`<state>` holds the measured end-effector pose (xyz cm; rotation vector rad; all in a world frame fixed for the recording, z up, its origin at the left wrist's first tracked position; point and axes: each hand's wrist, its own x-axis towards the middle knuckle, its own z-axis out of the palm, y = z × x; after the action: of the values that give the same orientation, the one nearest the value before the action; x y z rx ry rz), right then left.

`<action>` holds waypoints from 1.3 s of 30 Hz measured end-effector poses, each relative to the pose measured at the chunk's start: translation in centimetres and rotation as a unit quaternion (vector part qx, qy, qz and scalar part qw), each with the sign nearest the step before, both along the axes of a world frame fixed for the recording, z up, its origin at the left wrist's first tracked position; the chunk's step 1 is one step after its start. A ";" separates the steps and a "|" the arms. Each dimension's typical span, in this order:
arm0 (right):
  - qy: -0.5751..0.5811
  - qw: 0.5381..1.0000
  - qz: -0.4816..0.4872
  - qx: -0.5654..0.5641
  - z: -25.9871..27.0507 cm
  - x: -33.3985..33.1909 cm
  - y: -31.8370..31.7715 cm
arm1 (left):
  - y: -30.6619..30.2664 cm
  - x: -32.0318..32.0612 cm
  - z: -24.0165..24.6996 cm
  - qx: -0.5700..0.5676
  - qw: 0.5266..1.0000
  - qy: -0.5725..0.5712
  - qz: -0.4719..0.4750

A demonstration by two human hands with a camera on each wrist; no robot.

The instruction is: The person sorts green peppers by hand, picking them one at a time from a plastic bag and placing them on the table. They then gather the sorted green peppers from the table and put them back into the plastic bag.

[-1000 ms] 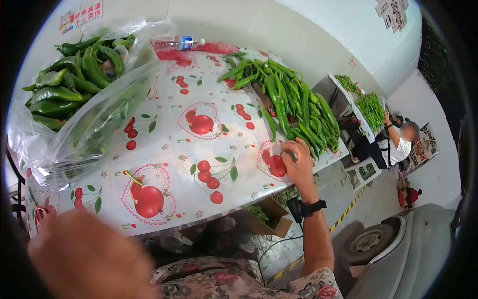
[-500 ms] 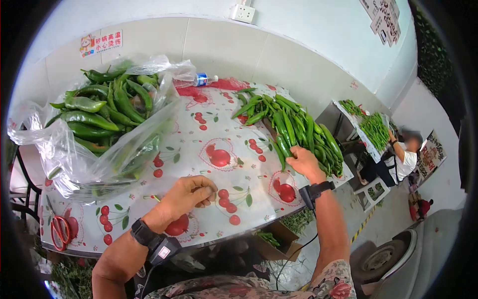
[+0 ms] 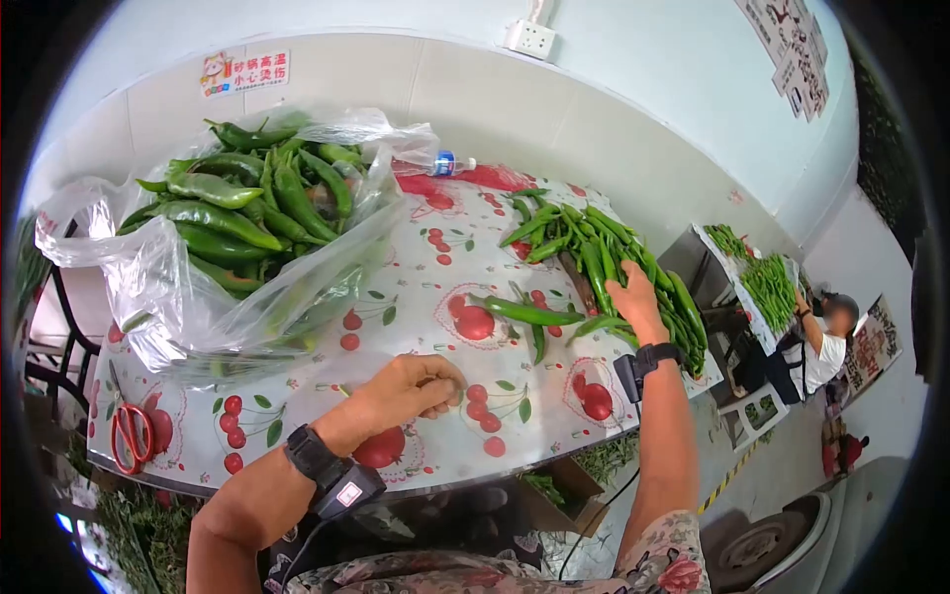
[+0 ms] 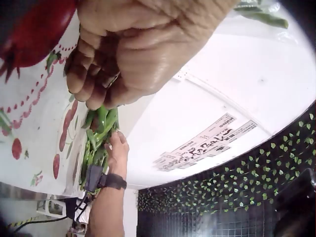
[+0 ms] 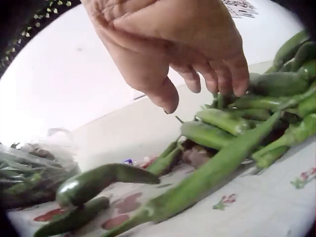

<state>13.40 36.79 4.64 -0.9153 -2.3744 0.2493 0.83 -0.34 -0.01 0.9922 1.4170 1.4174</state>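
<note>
My right hand (image 3: 638,302) hovers over the pile of long green peppers (image 5: 217,123) on the right of the table. Its fingers are spread and hold nothing in the right wrist view. Left of that pile, a few peppers lie apart on the cloth, one of them a long green pepper (image 3: 529,312) pointing sideways. Over the near middle of the table is my left hand (image 3: 411,391), its fingers loosely curled with nothing seen in them. In the left wrist view, the left hand's fingers (image 4: 81,81) hang bent beside the thumb.
A clear plastic bag (image 3: 158,287) full of larger green peppers stands at the left. Red-handled scissors (image 3: 131,436) lie at the left front edge. A plastic bottle (image 3: 453,163) lies by the wall. Beyond the right end, a person (image 3: 811,342) works at another pepper-covered table.
My left hand came from close to the camera to over the table, then stayed there. My right hand rose from the pile's near edge; peppers now lie loose left of it. The view shifted.
</note>
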 end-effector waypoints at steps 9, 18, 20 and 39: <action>-0.083 0.988 -0.028 -0.131 -1.4 -1.4 -2.0 | 0.0 0.1 0.3 -0.011 0.999 0.040 0.002; -0.159 0.954 0.227 -0.111 -0.9 -2.7 -8.7 | 0.2 0.0 0.5 -0.029 0.998 0.058 -0.003; -0.142 0.944 0.269 -0.125 0.7 -2.3 -10.4 | 0.1 0.1 0.4 -0.030 0.998 0.054 0.001; -0.205 0.970 0.109 -0.072 -1.1 -5.2 -6.6 | 0.3 -0.1 0.1 -0.019 0.998 0.068 -0.003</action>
<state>8.17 30.17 3.51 -0.8331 -2.8773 0.3512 0.77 -0.08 0.10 1.0845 1.5323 1.3341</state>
